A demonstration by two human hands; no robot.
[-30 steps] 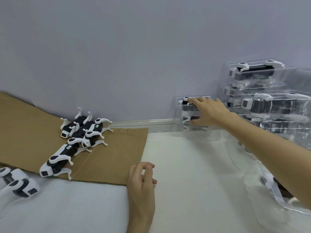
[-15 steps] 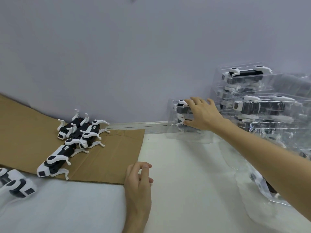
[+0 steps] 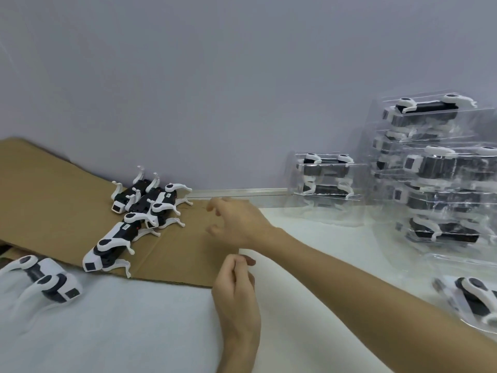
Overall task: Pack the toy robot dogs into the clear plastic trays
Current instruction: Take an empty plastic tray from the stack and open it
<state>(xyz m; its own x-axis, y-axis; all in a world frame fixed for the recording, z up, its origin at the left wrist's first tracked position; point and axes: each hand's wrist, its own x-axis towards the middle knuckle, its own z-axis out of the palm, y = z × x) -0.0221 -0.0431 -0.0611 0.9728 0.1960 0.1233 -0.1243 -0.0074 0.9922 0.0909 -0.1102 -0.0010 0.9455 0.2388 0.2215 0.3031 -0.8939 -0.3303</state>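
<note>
Plain grey wall behind, white desk below. Lower left of frame: one loose toy robot dog lying on the desk. Just right of it is a brown cardboard sheet carrying a cluster of toy dogs, unpacked, some tipped over with legs up. The nearest dog is at the sheet's front edge.

Centre: the right hand reaches across over the cardboard, fingers spread and bent, holding nothing, near the cluster but apart from it. Below it the left hand rests on the desk, fingers loosely curled, nothing visible in them.

Right of centre is a short stack of filled trays by the wall. Far right is a taller stack, also filled. Lower right: a clear tray with another tray in front of it holding a dog.

Step, as judged: fetching the next dog. The next move likely calls for closing the fingers round one body in the cluster without snagging the neighbours' legs, then carrying it right to a tray.
</note>
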